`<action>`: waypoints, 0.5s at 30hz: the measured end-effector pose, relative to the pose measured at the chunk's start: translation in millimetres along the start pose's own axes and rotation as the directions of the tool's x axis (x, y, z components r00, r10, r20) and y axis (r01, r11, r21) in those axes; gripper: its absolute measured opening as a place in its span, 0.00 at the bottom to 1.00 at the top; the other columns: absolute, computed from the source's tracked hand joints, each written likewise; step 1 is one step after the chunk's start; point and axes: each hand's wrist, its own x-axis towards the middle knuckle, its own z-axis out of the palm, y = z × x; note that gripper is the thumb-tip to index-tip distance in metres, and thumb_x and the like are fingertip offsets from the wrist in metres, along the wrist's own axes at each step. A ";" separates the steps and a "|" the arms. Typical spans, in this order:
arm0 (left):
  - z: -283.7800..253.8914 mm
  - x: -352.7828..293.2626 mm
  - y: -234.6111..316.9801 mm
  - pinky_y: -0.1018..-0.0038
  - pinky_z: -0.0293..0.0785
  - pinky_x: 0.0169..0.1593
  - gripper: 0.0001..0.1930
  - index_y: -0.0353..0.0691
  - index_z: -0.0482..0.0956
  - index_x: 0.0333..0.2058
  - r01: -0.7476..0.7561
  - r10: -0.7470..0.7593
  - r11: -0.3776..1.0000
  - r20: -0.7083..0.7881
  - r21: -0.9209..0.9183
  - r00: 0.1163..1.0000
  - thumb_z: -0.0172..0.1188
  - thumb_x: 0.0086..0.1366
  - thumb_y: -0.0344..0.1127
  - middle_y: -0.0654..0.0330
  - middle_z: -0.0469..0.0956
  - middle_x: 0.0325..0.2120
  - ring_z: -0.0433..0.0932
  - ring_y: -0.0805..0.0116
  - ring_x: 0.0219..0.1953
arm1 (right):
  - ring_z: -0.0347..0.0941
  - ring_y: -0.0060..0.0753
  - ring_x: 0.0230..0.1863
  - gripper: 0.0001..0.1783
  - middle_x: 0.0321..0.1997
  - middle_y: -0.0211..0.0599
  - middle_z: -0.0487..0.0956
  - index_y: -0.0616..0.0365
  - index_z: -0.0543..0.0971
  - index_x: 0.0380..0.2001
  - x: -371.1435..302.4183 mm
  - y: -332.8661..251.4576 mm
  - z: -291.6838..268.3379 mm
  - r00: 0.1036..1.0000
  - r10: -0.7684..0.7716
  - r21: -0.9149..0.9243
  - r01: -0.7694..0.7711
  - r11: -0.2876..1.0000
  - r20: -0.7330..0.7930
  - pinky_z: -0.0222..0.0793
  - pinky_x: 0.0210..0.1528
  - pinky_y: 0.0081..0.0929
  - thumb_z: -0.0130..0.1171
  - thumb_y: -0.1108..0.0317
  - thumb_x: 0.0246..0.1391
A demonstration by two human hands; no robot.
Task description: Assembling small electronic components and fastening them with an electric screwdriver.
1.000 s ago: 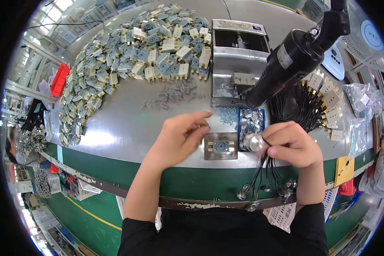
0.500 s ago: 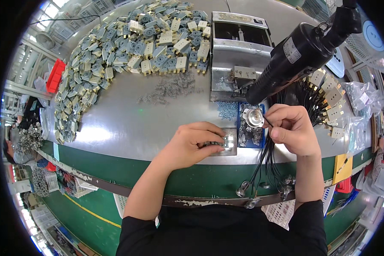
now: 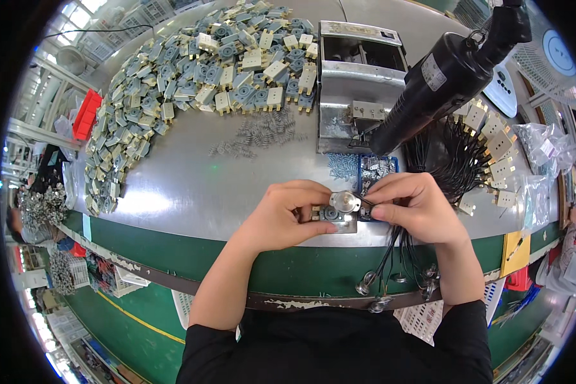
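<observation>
My left hand (image 3: 288, 216) is curled round a small grey plastic block (image 3: 330, 214), thumb at its near side and fingers at its far side. The block rests over a metal plate (image 3: 348, 226) on the worktable. Between finger and thumb, my right hand (image 3: 416, 206) pinches a round, shiny metal cap with a flange (image 3: 345, 201) by its black lead. The cap is over the block's right part and hides some of it; whether they touch I cannot tell. More black leads (image 3: 390, 253) hang over the table edge below my right hand, with round metal caps (image 3: 379, 303) on their ends.
A big heap of grey and cream blocks (image 3: 237, 70) covers the back left, with loose springs (image 3: 259, 134) before it. A black powered screwdriver (image 3: 422, 89) hangs beside a metal fixture (image 3: 358, 83). Screws (image 3: 343, 166) and a blue parts tray (image 3: 379, 168) lie beyond my hands.
My right hand has moved left and nearer with the metal cap, from above the blue tray to the left hand. The left fingers have spread wider, and the grey block now shows between them.
</observation>
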 end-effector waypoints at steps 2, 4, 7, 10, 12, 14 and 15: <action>0.2 1.3 10.5 0.79 0.71 0.28 0.20 0.34 0.87 0.45 -0.029 0.027 0.999 -0.043 -0.031 0.999 0.80 0.52 0.27 0.56 0.86 0.44 0.74 0.79 0.24 | 0.81 0.27 0.42 0.11 0.43 0.41 0.87 0.67 0.89 0.43 1.1 -1.5 7.5 0.993 0.114 0.008 -0.114 0.993 -0.009 0.75 0.45 0.24 0.71 0.79 0.55; 2.7 2.7 14.2 0.80 0.69 0.28 0.22 0.35 0.87 0.46 -0.060 0.055 0.996 -0.083 -0.062 0.995 0.80 0.50 0.27 0.58 0.85 0.45 0.73 0.80 0.24 | 0.79 0.26 0.40 0.11 0.41 0.40 0.87 0.67 0.88 0.44 0.5 6.6 10.8 0.996 0.083 -0.023 -0.083 0.996 -0.011 0.74 0.43 0.25 0.71 0.76 0.57; 5.6 3.2 5.9 0.76 0.75 0.33 0.25 0.37 0.86 0.49 -0.146 0.143 0.989 -0.174 -0.005 0.974 0.80 0.50 0.29 0.57 0.85 0.47 0.80 0.73 0.31 | 0.78 0.25 0.37 0.12 0.39 0.39 0.86 0.67 0.88 0.46 1.9 7.9 14.4 0.998 0.061 -0.060 -0.062 0.996 -0.015 0.72 0.40 0.24 0.70 0.74 0.60; 4.9 9.6 0.5 0.67 0.80 0.45 0.25 0.38 0.86 0.49 -0.381 0.434 0.873 -0.128 0.305 0.892 0.80 0.50 0.31 0.57 0.85 0.47 0.84 0.62 0.42 | 0.79 0.25 0.38 0.11 0.39 0.40 0.87 0.67 0.88 0.45 4.2 12.4 14.5 0.999 0.043 -0.069 -0.044 0.997 -0.010 0.73 0.41 0.25 0.70 0.74 0.60; 7.6 9.5 1.2 0.60 0.78 0.55 0.22 0.38 0.86 0.46 -0.345 0.383 0.902 -0.108 0.260 0.918 0.80 0.50 0.31 0.56 0.85 0.47 0.83 0.52 0.51 | 0.80 0.25 0.38 0.11 0.39 0.40 0.87 0.67 0.88 0.44 2.9 14.0 14.7 1.000 0.018 -0.069 -0.018 0.997 -0.001 0.73 0.41 0.25 0.70 0.74 0.60; 9.4 8.0 -1.1 0.59 0.78 0.55 0.21 0.37 0.85 0.44 -0.347 0.384 0.902 -0.108 0.258 0.917 0.80 0.50 0.30 0.56 0.85 0.47 0.82 0.52 0.52 | 0.81 0.29 0.36 0.09 0.37 0.42 0.86 0.68 0.88 0.41 2.2 12.8 18.1 0.999 -0.015 -0.170 0.008 0.985 -0.042 0.75 0.40 0.27 0.70 0.75 0.59; 9.9 6.6 -2.6 0.59 0.78 0.55 0.20 0.37 0.85 0.42 -0.348 0.386 0.901 -0.112 0.259 0.916 0.80 0.50 0.30 0.56 0.85 0.46 0.82 0.51 0.52 | 0.81 0.29 0.36 0.09 0.37 0.42 0.86 0.68 0.88 0.41 1.6 9.6 20.9 0.999 -0.016 -0.166 0.009 0.986 -0.041 0.75 0.40 0.27 0.70 0.75 0.59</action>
